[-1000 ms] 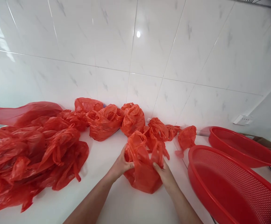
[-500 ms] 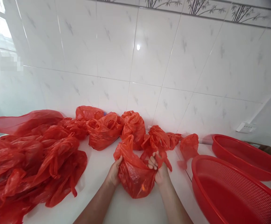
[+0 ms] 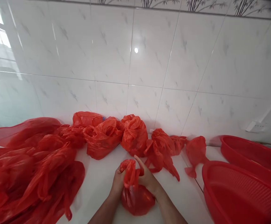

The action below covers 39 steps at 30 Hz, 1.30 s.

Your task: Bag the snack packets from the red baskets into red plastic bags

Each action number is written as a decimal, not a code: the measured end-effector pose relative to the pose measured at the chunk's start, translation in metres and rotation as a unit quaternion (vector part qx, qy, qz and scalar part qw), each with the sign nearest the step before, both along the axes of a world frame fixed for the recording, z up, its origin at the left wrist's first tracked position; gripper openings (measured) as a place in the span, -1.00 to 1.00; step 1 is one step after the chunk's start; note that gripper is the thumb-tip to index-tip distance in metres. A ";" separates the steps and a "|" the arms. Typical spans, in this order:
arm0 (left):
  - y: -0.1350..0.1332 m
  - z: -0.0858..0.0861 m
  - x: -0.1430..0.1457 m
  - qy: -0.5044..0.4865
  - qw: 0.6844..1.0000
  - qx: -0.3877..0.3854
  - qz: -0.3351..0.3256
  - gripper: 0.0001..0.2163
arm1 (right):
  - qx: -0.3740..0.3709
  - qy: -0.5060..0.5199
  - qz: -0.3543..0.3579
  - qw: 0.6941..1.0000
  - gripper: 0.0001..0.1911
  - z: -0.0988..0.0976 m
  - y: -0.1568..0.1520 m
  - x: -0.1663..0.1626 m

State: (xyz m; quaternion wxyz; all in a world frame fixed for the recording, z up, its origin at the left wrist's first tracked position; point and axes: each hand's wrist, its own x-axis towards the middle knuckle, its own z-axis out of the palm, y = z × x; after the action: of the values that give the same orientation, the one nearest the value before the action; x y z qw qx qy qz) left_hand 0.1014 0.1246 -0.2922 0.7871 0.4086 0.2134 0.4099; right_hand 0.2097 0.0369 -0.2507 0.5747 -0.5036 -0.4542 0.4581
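Observation:
A filled red plastic bag (image 3: 137,200) rests on the white table in front of me, its top gathered into a narrow neck. My left hand (image 3: 118,182) is closed on the left side of that neck. On the other side, my right hand (image 3: 147,179) grips the gathered plastic, with one finger pointing up and away. What lies inside the bag cannot be made out through the plastic. Just beyond my right hand lies a crumpled red bag (image 3: 162,151) with its handles trailing toward me.
A big heap of loose red bags (image 3: 32,174) covers the left side. Along the tiled wall stand several bulging red bags, among them a rounded one (image 3: 134,137). Two red plastic baskets (image 3: 243,166) sit at the right, near a wall socket (image 3: 255,127).
Both hands have come together over the bag and drawn its open top into a neck. The bag has shifted slightly toward me, and the view has tilted a little.

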 end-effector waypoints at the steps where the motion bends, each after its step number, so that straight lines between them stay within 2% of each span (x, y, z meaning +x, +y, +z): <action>1: -0.001 0.001 0.000 0.013 0.999 0.035 0.020 -0.79 | -0.001 -0.028 -0.007 1.000 0.09 0.001 0.000 -0.005; 4: -0.006 0.005 -0.001 0.059 0.989 0.122 0.058 -0.86 | 0.014 -0.084 -0.029 0.996 0.03 0.000 0.002 -0.016; 5: -0.007 0.005 -0.001 0.072 0.987 0.131 0.057 -0.89 | 0.022 -0.098 -0.040 0.994 -0.09 -0.002 0.003 -0.019; 8: -0.009 0.004 -0.002 0.105 0.982 0.151 0.043 -0.90 | 0.041 -0.125 -0.100 0.986 -0.68 -0.011 0.009 -0.019; 10: -0.010 0.002 -0.003 0.142 0.969 0.196 0.052 -0.80 | 0.044 -0.120 -0.160 0.979 -0.91 -0.017 0.015 -0.014; 12: -0.012 0.001 -0.005 0.186 0.940 0.269 0.099 -0.64 | 0.043 -0.096 -0.220 0.970 -0.90 -0.021 0.020 -0.007; 16: -0.016 0.004 -0.009 0.198 0.832 0.466 0.227 -0.57 | 0.031 -0.059 -0.275 0.959 -0.81 -0.024 0.025 0.005; 18: -0.019 0.006 -0.010 0.184 0.782 0.554 0.217 -0.54 | 0.030 -0.065 -0.278 0.958 -0.84 -0.024 0.024 0.007; 20: -0.023 0.006 -0.009 0.192 0.763 0.591 0.177 -0.56 | 0.041 -0.059 -0.263 0.962 -0.87 -0.025 0.022 0.007; 23: -0.024 0.005 -0.006 0.228 0.788 0.557 0.132 -0.76 | 0.032 -0.011 -0.222 0.974 -0.88 -0.027 0.019 0.008; 28: -0.019 0.004 -0.006 0.247 0.851 0.445 0.131 -0.85 | 0.026 0.101 -0.094 0.990 -0.95 -0.031 0.013 0.018; 30: -0.017 0.004 -0.008 0.249 0.862 0.421 0.131 -0.86 | 0.028 0.143 -0.034 0.989 -0.90 -0.031 0.009 0.024; 32: -0.015 0.003 -0.009 0.246 0.869 0.410 0.128 -0.87 | 0.028 0.166 0.008 0.986 -0.77 -0.031 0.005 0.029; 35: -0.014 0.002 -0.010 0.229 0.870 0.422 0.115 -0.87 | 0.024 0.118 0.013 0.993 -0.62 -0.030 0.002 0.035; 39: -0.015 -0.001 -0.008 0.222 0.877 0.413 0.104 -0.86 | 0.001 0.031 -0.038 0.999 -0.74 -0.027 0.001 0.034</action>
State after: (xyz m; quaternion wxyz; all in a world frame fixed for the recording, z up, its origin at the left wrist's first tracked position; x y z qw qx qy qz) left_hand 0.0932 0.1101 -0.2932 0.4319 0.7520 0.2351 0.4390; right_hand 0.2437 0.0382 -0.2777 0.6059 -0.5053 -0.4178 0.4506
